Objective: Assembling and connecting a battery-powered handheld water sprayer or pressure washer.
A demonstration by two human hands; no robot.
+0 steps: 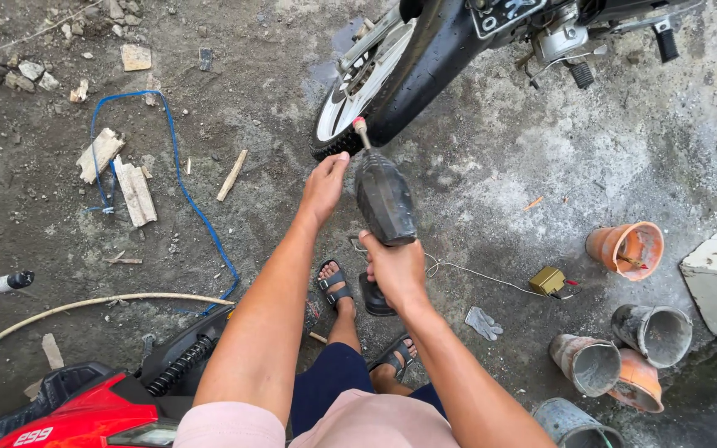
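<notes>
Nearest: red scooter (85, 411) at lower left, sandalled feet on the concrete floor (541, 166). Right hand (396, 270) closed around the grip of a dark spray gun (385, 199), nozzle tip pointing at the tyre (425, 70). Left hand (324, 187) stretched forward, fingers loosely together, holding nothing, just short of the tyre's tread. Right side: buckets (624, 348) lying tipped, a yellow box (548, 280), a glove (483, 322). Left: blue wire (184, 195), hose (101, 303), wood scraps. Farthest: the motorcycle's rear wheel, upright, wet ground around it.
</notes>
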